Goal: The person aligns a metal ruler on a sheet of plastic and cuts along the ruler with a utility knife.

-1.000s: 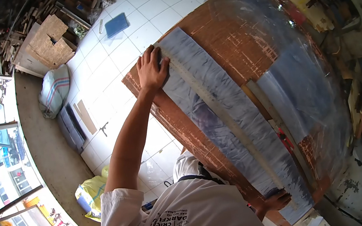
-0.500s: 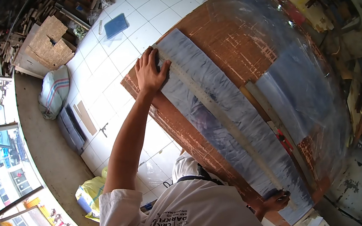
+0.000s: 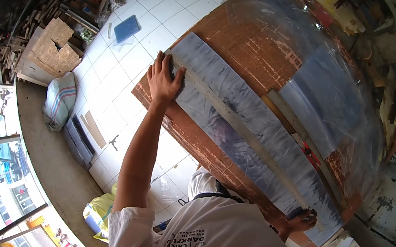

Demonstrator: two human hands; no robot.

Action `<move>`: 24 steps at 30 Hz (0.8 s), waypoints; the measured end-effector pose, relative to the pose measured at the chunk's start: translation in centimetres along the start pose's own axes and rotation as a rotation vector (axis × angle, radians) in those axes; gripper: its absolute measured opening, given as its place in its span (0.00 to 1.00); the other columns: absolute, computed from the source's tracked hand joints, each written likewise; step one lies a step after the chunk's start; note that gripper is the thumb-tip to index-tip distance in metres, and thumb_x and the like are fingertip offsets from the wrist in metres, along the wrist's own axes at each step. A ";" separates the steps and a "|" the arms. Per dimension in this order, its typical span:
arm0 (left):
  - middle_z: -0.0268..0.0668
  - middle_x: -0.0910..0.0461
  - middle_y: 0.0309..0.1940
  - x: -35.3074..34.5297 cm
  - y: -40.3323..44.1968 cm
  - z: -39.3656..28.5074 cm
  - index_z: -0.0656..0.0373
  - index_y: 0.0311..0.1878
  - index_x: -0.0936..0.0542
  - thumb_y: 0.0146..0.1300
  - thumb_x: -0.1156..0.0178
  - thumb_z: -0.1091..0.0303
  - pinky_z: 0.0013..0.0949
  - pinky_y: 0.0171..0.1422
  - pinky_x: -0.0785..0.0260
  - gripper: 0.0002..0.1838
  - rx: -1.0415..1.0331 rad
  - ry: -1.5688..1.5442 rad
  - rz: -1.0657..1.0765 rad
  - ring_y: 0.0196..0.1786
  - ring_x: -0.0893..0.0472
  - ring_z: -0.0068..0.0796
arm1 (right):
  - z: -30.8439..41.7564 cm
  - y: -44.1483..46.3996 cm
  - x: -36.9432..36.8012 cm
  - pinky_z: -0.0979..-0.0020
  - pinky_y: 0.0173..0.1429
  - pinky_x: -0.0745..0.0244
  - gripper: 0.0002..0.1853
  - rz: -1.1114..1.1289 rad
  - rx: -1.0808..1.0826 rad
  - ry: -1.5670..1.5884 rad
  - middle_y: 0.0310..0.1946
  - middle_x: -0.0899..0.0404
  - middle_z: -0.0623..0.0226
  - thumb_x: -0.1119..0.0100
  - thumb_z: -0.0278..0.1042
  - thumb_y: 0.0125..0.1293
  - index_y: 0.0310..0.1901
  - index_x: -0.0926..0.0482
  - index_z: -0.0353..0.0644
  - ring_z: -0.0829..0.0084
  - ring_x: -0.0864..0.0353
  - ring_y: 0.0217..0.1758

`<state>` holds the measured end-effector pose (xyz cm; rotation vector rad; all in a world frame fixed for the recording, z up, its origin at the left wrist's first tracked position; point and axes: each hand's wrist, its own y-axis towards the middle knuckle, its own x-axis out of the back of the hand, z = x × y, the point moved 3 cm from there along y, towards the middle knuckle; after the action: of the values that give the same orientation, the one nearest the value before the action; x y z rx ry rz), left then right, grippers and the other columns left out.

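Left hand (image 3: 163,80): fingers spread wide, laid over the far end of a long straightedge (image 3: 254,141) and the edge of the sheet beneath. Right hand (image 3: 298,221): at the near end of the same straightedge, fingers curled; cannot tell whether it grips anything (too dark and small there). Straightedge lies lengthwise along a narrow grey-blue sheet (image 3: 233,89), which rests on a worn brown board (image 3: 247,42); the board shows on both sides of the sheet. Just beside the sheet, away from the wearer's body: a second long strip (image 3: 283,103), with a small red object (image 3: 310,153) by its middle. Beyond that, a translucent bluish film (image 3: 322,97) on the board. Floor: white tiles, a blue square piece (image 3: 126,29) well apart from the board, a striped white sack (image 3: 60,100) near the wall.
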<state>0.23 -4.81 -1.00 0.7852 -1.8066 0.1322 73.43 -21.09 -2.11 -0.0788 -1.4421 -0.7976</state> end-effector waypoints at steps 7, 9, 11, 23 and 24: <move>0.47 0.37 0.77 0.1 0.0 0.0 0.54 0.75 0.31 0.67 0.46 0.33 0.53 0.84 0.56 0.42 -0.020 0.012 0.043 0.80 0.39 0.47 | -1.6 0.0 -1.1 0.46 0.65 0.34 0.29 -0.057 -0.032 0.091 0.58 0.26 0.50 0.52 0.57 0.78 0.63 0.23 0.39 0.47 0.27 0.62; 0.47 0.36 0.76 0.3 0.0 0.0 0.54 0.74 0.31 0.67 0.46 0.32 0.52 0.84 0.56 0.43 -0.024 0.010 0.050 0.79 0.39 0.47 | -1.6 -0.1 -1.1 0.46 0.66 0.34 0.28 -0.051 -0.053 0.090 0.58 0.26 0.49 0.53 0.56 0.78 0.64 0.23 0.39 0.47 0.27 0.63; 0.47 0.35 0.75 0.3 0.0 0.0 0.54 0.74 0.30 0.66 0.45 0.31 0.52 0.83 0.55 0.43 -0.027 0.008 0.056 0.79 0.38 0.47 | -1.6 -0.1 -1.2 0.46 0.67 0.34 0.28 -0.044 -0.074 0.089 0.59 0.27 0.49 0.53 0.55 0.78 0.64 0.23 0.39 0.47 0.28 0.64; 0.47 0.34 0.74 0.6 0.0 -0.1 0.54 0.74 0.30 0.65 0.43 0.30 0.52 0.83 0.55 0.45 -0.046 -0.007 0.071 0.78 0.38 0.47 | -0.4 -0.1 -0.6 0.47 0.67 0.34 0.27 -0.032 -0.099 0.076 0.58 0.27 0.49 0.55 0.53 0.79 0.64 0.24 0.38 0.48 0.29 0.65; 0.47 0.34 0.74 0.6 0.0 -0.1 0.54 0.74 0.30 0.64 0.43 0.30 0.52 0.83 0.55 0.45 -0.044 -0.007 0.072 0.78 0.38 0.47 | -0.4 -0.1 -0.6 0.47 0.67 0.34 0.27 -0.034 -0.097 0.066 0.58 0.27 0.50 0.55 0.53 0.79 0.64 0.24 0.38 0.48 0.29 0.65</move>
<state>0.18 -5.01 -0.41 0.6902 -1.8388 0.1364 73.79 -21.12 -2.77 -0.1013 -1.3456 -0.8897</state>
